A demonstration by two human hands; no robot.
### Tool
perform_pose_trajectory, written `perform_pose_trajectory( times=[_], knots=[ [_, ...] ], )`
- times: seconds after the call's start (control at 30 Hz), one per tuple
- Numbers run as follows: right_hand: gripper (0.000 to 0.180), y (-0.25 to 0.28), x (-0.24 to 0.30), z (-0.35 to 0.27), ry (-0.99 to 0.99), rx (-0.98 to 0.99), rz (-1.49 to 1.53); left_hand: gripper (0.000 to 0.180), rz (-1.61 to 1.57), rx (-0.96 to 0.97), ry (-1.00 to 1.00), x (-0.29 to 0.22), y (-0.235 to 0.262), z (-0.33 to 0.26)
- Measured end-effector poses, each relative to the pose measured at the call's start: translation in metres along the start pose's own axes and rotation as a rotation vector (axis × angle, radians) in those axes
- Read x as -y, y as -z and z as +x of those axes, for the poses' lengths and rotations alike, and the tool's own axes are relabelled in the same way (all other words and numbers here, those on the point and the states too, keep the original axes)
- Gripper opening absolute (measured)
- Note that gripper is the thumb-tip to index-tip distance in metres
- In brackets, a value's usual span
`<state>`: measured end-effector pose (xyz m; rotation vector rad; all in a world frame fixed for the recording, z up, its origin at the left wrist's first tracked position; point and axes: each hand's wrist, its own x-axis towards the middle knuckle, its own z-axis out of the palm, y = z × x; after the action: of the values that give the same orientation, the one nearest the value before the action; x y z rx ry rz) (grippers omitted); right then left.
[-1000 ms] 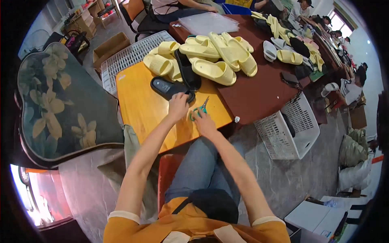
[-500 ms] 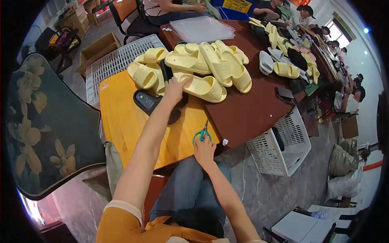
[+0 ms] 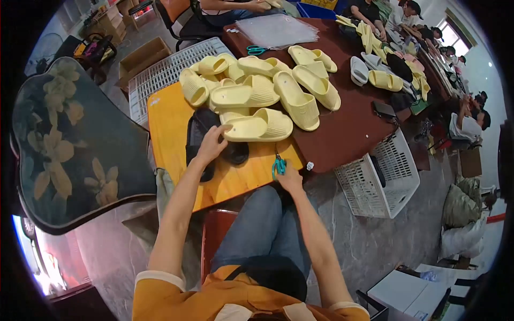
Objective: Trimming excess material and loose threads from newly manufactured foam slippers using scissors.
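My left hand (image 3: pixel 213 145) pinches the heel end of a pale yellow slide slipper (image 3: pixel 251 126), the nearest one of a pile. Below that hand, black slippers (image 3: pixel 202 127) lie on the orange-yellow wooden tabletop (image 3: pixel 166 125), partly hidden by the hand and the yellow slipper. My right hand (image 3: pixel 292 179), at the table's front edge, is closed round the handles of teal scissors (image 3: pixel 278 167), blades pointing away from me. Behind the held slipper, several more yellow slippers (image 3: pixel 243 95) lie heaped over the wooden top and the dark red table (image 3: pixel 334 142).
Clear plastic sheets (image 3: pixel 276 31) and another pair of teal scissors (image 3: pixel 256 50) lie farther back. White plastic crates stand left (image 3: pixel 152 80) and right (image 3: pixel 393 182) of the table. A dark flowered chair back (image 3: pixel 80 144) rises at left. People sit along the table at far right.
My left hand has drawn the near yellow slipper toward me. Slippers in the pile and the black ones beneath lie differently. The right hand now grips the scissors more fully.
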<state>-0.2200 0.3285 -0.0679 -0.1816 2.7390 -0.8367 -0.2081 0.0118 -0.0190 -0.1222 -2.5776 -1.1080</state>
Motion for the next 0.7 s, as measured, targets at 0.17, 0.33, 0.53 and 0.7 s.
perform_pose_trajectory(
  times=[0.17,0.33,0.53,0.7],
  knots=[
    [0.07,0.026,-0.036,-0.055,0.068,0.278,0.289,0.05,-0.059,0.129,0.039,0.0,0.057,-0.089],
    [0.072,0.064,-0.029,-0.128,0.149,0.511,0.441,0.041,-0.047,0.115,0.094,0.003,0.111,-0.137],
    [0.065,0.086,-0.036,-0.175,0.102,0.419,0.796,0.038,0.437,-0.066,0.017,-0.01,0.123,-0.131],
    [0.059,0.072,-0.038,-0.179,-0.02,0.103,0.855,0.037,0.162,-0.212,-0.088,-0.077,0.045,-0.083]
  ],
)
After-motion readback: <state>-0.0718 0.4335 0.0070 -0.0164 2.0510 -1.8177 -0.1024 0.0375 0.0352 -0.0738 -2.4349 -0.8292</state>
